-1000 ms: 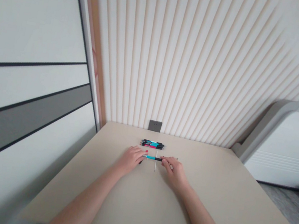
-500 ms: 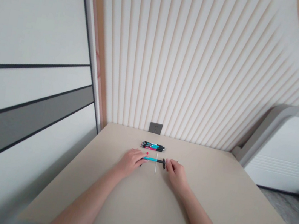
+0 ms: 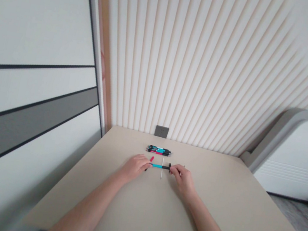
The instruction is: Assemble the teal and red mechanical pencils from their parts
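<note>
A teal and black pen (image 3: 159, 166) is held level just above the beige table (image 3: 216, 204), near its far middle. My left hand (image 3: 135, 166) grips the pen's left end and my right hand (image 3: 183, 177) grips its black right end. A thin white refill (image 3: 162, 168) lies on the table under the pen, pointing toward me. A small red piece (image 3: 152, 158) shows beside my left fingers. Behind the hands lies a small bundle of teal, red and black pens (image 3: 158, 150).
A grey wall socket (image 3: 161, 131) sits at the table's far edge in a ribbed wall. A white and grey panel runs along the left side. A white padded furniture piece (image 3: 297, 155) stands beyond the table at the right.
Both hands stay on the pen. My right hand has slid slightly outward to the pen's black end, and the view has shifted a little.
</note>
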`<state>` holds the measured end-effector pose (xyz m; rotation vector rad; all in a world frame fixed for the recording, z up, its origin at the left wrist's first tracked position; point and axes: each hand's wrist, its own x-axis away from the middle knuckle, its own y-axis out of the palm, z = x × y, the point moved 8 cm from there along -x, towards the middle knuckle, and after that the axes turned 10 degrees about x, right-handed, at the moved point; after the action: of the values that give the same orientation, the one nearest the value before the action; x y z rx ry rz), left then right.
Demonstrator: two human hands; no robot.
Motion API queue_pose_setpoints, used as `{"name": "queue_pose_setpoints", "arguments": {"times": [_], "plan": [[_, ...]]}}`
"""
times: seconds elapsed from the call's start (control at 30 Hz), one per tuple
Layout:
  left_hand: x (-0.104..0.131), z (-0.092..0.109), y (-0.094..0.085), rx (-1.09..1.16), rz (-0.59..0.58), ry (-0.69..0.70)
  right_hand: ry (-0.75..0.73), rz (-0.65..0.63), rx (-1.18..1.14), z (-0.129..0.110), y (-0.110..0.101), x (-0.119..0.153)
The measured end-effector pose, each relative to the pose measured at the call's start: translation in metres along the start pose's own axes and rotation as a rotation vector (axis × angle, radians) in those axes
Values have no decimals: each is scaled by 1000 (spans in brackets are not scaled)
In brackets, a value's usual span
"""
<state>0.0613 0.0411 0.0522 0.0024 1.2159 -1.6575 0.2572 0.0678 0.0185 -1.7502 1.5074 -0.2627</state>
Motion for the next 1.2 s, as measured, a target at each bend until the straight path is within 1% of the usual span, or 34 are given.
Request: {"name": "queue_pose_setpoints", "arguments": {"times": [0.13, 0.23, 0.43, 0.5, 0.67, 0.8, 0.97, 1.13, 1.2], "plan": [[-1, 2, -2, -9, 19, -35, 13, 61, -23, -1, -3, 1], [-1, 1, -2, -3, 30, -35, 12, 85, -25, -3, -5, 2], [-1, -2, 1, -19, 36, -28, 25, 29, 28, -5, -3, 0], [-1, -2, 1, -19, 37, -33, 24, 20, 0, -6, -4, 0], [-1, -3, 1, -25, 34, -58, 39, 48, -108, -3, -7, -1], [-1, -7, 4, -27, 16, -88, 30, 71, -177, 1, -8, -3], [2, -11, 8, -26, -16, -108, 18, 142, -167, 2, -14, -4], [2, -11, 7, -34, -23, -132, 19, 144, -177, -4, -18, -3], [1, -11, 6, -41, -21, -142, 37, 149, -175, -2, -21, -3]]}}
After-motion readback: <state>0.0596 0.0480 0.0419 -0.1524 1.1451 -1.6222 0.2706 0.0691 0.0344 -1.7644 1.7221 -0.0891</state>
